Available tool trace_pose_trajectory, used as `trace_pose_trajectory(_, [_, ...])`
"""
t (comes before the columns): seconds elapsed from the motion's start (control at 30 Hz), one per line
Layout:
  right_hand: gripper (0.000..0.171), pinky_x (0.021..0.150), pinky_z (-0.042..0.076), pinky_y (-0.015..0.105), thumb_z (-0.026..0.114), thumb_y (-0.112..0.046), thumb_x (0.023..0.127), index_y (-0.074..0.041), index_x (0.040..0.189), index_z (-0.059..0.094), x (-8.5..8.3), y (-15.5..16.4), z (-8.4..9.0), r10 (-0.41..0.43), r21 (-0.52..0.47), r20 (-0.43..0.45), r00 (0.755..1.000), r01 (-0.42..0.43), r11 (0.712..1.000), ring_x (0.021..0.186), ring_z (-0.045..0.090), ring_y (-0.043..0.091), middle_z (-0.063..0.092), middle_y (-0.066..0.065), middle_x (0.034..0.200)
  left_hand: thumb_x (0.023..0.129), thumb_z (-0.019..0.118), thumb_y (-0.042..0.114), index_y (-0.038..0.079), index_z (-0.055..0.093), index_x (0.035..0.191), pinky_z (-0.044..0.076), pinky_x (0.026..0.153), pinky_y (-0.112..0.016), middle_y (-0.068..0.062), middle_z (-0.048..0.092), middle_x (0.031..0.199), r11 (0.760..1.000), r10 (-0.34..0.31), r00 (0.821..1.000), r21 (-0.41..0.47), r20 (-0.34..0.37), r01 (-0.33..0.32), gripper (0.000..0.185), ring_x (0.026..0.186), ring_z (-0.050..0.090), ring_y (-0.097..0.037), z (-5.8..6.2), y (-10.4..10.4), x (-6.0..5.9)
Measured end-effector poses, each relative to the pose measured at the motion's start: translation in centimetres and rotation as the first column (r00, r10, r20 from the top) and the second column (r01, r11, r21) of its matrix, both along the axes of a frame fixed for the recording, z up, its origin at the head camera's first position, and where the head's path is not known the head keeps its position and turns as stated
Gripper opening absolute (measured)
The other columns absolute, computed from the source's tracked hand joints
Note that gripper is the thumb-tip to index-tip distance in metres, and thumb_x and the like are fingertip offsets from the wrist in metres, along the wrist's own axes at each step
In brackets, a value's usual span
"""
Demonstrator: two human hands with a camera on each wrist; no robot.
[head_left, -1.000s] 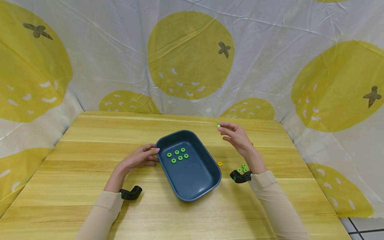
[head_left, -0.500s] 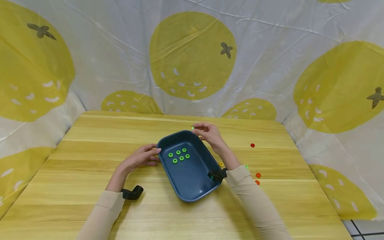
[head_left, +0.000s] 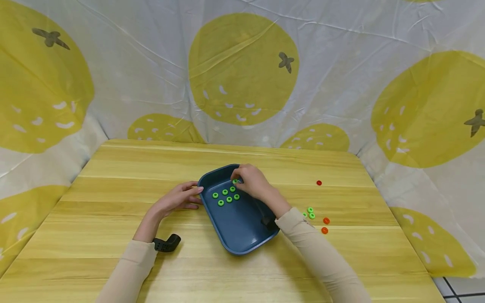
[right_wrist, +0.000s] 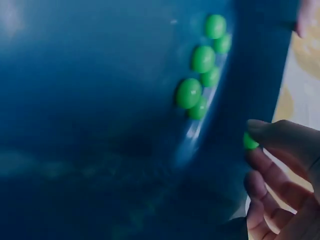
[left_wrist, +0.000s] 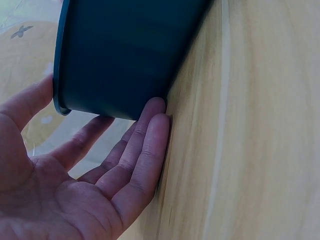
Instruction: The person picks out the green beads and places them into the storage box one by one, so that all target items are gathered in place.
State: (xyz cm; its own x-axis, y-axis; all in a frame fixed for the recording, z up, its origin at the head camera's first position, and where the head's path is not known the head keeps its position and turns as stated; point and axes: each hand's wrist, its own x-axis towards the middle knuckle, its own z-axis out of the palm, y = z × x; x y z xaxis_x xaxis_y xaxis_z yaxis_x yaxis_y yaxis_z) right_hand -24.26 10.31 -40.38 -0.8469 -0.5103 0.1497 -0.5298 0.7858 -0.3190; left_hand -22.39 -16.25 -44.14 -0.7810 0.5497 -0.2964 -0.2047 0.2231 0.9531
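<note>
Green ring [head_left: 235, 181] is pinched in the right hand [head_left: 251, 182] over the blue tray [head_left: 242, 246], where six are gathered; two remain on the desk [head_left: 113, 176] at four o'clock; left hand [head_left: 178, 199], relaxed, steadies the wall

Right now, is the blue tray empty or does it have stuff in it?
Not empty. The blue tray sits upright with several green rings on its floor, and the right hand pinches another green ring just above them.

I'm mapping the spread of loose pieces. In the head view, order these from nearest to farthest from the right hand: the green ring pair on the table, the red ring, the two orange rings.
From the right hand:
1. Green ring pair, on the table right of the blue tray.
2. Red ring, farther right, alone; close to the pair's distance, so this ranking is loose.
3. Orange rings, farthest, right and nearer the person.
</note>
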Motion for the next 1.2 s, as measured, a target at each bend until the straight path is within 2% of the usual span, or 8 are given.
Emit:
trace_pose_trajectory(0.13, [0.01,0.076,0.041,0.036,0.074,-0.013,0.08,-0.013,0.091,0.074,0.3,-0.3,-0.4,0.035,0.191,-0.102,0.994,-0.015,0.982,0.086,0.055,0.023,0.069,0.004,0.089,0.099,0.044,0.032,-0.004,0.022,0.145,0.052,0.095,-0.043,-0.032,0.045,0.135,1.0,0.0,1.0,0.002,0.003,0.0,0.062,0.107,0.064,-0.023,0.0,0.0,0.0])
trace_pose_trajectory(0.27, [0.008,0.069,0.023,0.032,0.073,-0.008,0.079,-0.015,0.074,0.073,0.4,-0.6,-0.9,0.048,0.274,-0.159,0.986,-0.003,0.962,0.076,0.048,0.021,0.069,0.001,0.074,0.099,0.044,0.032,-0.004,0.022,0.145,0.052,0.095,-0.043,-0.032,0.045,0.136,1.0,-0.002,1.0,-0.001,-0.001,0.002,0.062,0.107,0.064,-0.024,0.0,0.0,0.0])
trace_pose_trajectory(0.43, [0.031,0.069,0.012,0.032,0.065,-0.001,0.082,-0.018,0.056,0.064,0.4,-0.8,-1.5,0.059,0.342,-0.204,0.977,0.015,0.94,0.066,0.037,0.018,0.06,-0.001,0.057,0.099,0.045,0.033,-0.003,0.021,0.146,0.052,0.095,-0.042,-0.032,0.044,0.137,1.0,-0.002,1.0,-0.005,0.002,0.002,0.064,0.108,0.063,-0.024,0.0,0.1,-0.1])
trace_pose_trajectory(0.67, [0.036,0.069,0.011,0.032,0.061,0.003,0.083,-0.018,0.054,0.06,0.4,-0.8,-1.7,0.047,0.336,-0.201,0.978,0.024,0.941,0.066,0.038,0.018,0.055,0.0,0.053,0.099,0.045,0.033,-0.003,0.017,0.147,0.052,0.095,-0.041,-0.032,0.042,0.138,1.0,0.009,1.0,-0.009,0.015,-0.009,0.066,0.108,0.064,-0.022,-0.1,0.1,-0.1])
trace_pose_trajectory(0.87, [0.011,0.071,0.02,0.034,0.07,-0.005,0.08,-0.015,0.081,0.073,0.3,-0.2,-1.1,0.019,0.209,-0.092,0.996,0.0,0.978,0.078,0.048,0.02,0.067,0.001,0.077,0.099,0.046,0.033,-0.003,0.013,0.148,0.052,0.095,-0.041,-0.032,0.041,0.139,1.0,0.008,1.0,-0.013,0.016,-0.008,0.069,0.108,0.064,-0.023,-0.1,0.1,-0.1])
trace_pose_trajectory(1.0, [0.016,0.08,0.029,0.04,0.073,-0.015,0.081,-0.013,0.097,0.073,0.2,0.3,-0.2,-0.014,-0.003,0.042,0.999,0.014,1.0,0.09,0.054,0.022,0.072,0.002,0.094,0.099,0.046,0.033,-0.003,0.017,0.147,0.052,0.095,-0.041,-0.032,0.043,0.138,1.0,0.007,1.0,-0.008,0.015,-0.007,0.067,0.107,0.064,-0.022,-0.2,0.1,-0.2])
trace_pose_trajectory(1.1, [0.019,0.092,0.04,0.042,0.072,-0.016,0.082,-0.01,0.101,0.072,0.0,0.6,0.2,-0.008,-0.236,0.151,0.988,0.044,0.971,0.094,0.06,0.022,0.072,0.005,0.098,0.099,0.046,0.033,-0.003,0.02,0.146,0.053,0.094,-0.041,-0.032,0.044,0.136,1.0,0.006,1.0,-0.004,0.012,-0.006,0.065,0.106,0.064,-0.021,-0.2,0.1,-0.2])
trace_pose_trajectory(1.2, [0.021,0.085,0.052,0.033,0.07,-0.016,0.084,-0.006,0.103,0.071,0.2,0.8,0.8,0.013,-0.431,0.247,0.969,0.097,0.897,0.092,0.064,0.02,0.072,0.009,0.1,0.099,0.045,0.033,-0.003,0.021,0.146,0.053,0.094,-0.041,-0.032,0.045,0.136,1.0,0.004,1.0,-0.002,0.009,-0.004,0.064,0.106,0.064,-0.021,-0.1,0.1,-0.2])
